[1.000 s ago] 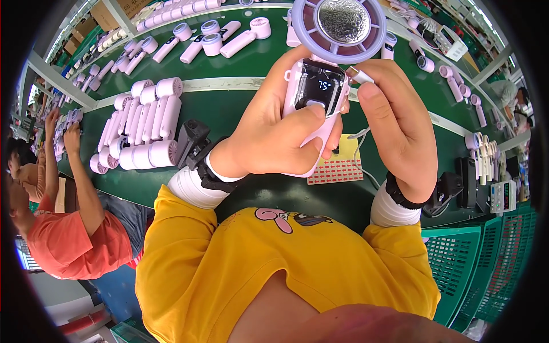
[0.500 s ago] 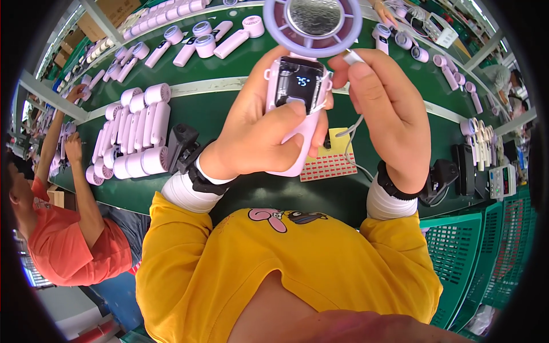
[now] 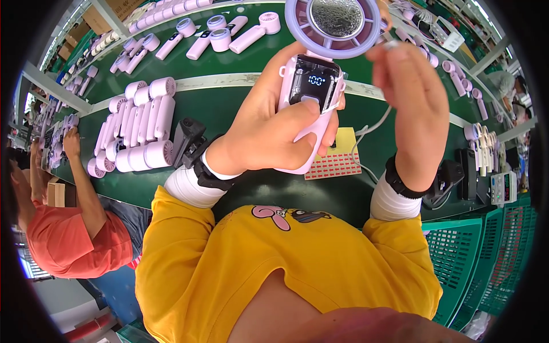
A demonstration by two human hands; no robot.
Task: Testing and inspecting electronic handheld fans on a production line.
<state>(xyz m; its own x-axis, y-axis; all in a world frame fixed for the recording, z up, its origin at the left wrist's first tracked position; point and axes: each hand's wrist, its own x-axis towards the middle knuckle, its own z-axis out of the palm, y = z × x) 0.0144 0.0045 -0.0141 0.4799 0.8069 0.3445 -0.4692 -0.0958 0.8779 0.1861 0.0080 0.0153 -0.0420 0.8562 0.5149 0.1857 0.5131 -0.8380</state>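
Observation:
A pale pink handheld fan (image 3: 313, 86) is held up by my left hand (image 3: 269, 131), its fingers wrapped round the handle and its thumb on the button below the lit black display. The fan's purple ring head with a shiny silver disc (image 3: 337, 18) points upward, partly cut off by the top edge. Right of the fan head, my right hand (image 3: 416, 97) is closed, its fingertips smeared by motion. Between them shows a pale cable plug (image 3: 392, 44), apart from the fan. A grey cable (image 3: 374, 126) hangs behind that hand down to the green table.
Pink fans (image 3: 140, 123) lie stacked at left, with more along the far bench (image 3: 240, 60). A yellow sheet with red arrow stickers (image 3: 334, 166) lies below the fan. Green crates (image 3: 454, 257) stand at right, near a small meter (image 3: 503, 187). A co-worker in orange (image 3: 80, 237) sits left.
My right hand has drawn the plug away to the right from beside the fan head. The fan in my left hand has shifted slightly right, and the lit digits on its display have changed.

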